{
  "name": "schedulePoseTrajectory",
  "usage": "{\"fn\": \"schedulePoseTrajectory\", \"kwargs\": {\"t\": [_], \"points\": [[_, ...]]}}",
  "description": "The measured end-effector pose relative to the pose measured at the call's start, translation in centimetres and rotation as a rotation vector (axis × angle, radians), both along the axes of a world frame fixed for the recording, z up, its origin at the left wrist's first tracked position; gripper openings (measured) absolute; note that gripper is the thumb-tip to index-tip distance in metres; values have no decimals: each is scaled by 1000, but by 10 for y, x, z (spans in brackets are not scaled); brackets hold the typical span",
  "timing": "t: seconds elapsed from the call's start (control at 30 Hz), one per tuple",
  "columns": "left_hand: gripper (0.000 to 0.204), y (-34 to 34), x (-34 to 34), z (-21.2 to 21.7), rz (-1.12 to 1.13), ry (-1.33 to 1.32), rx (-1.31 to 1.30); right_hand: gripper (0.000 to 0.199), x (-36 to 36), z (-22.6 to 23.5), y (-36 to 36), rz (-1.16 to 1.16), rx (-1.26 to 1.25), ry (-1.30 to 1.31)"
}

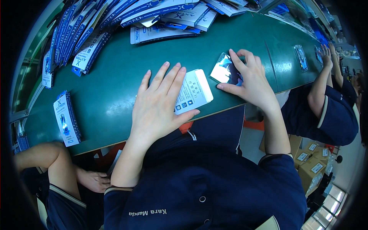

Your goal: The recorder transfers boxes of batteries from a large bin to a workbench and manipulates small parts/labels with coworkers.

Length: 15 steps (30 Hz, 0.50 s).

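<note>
My left hand point(157, 100) lies flat with its fingers stretched out, pressing on a small flat white carton point(193, 92) with dark print. The carton's right end shows a plain white flap; its left part is hidden under my palm. Close to the right of it, my right hand point(249, 76) spans a shiny plastic-wrapped flat pack point(223, 69), fingers at its far side and thumb at its near edge. The pack rests on the green table point(115, 99), and glare hides what is inside.
A heap of blue-and-white cartons point(161, 23) spreads over the far left and middle. One carton stack point(67, 119) stands at the left. Another shiny pack point(301, 58) lies at the right, near a co-worker's hands point(326, 56). Another person's arm point(61, 165) is at lower left.
</note>
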<state>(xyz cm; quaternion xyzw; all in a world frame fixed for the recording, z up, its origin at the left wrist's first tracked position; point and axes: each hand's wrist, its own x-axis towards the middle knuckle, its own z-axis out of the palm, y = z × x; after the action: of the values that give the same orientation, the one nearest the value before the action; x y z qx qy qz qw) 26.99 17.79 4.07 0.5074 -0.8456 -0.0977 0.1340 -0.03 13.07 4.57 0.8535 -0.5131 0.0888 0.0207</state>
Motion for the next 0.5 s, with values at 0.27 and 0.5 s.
{"fn": "schedulePoseTrajectory", "kwargs": {"t": [0.27,0.5], "points": [[93,0,-1,0,2,0,1,82,4,-9,16,-79,-168,-26],[92,0,-1,1,5,10,-7,74,7,-20,19,-260,8,-302]]}}
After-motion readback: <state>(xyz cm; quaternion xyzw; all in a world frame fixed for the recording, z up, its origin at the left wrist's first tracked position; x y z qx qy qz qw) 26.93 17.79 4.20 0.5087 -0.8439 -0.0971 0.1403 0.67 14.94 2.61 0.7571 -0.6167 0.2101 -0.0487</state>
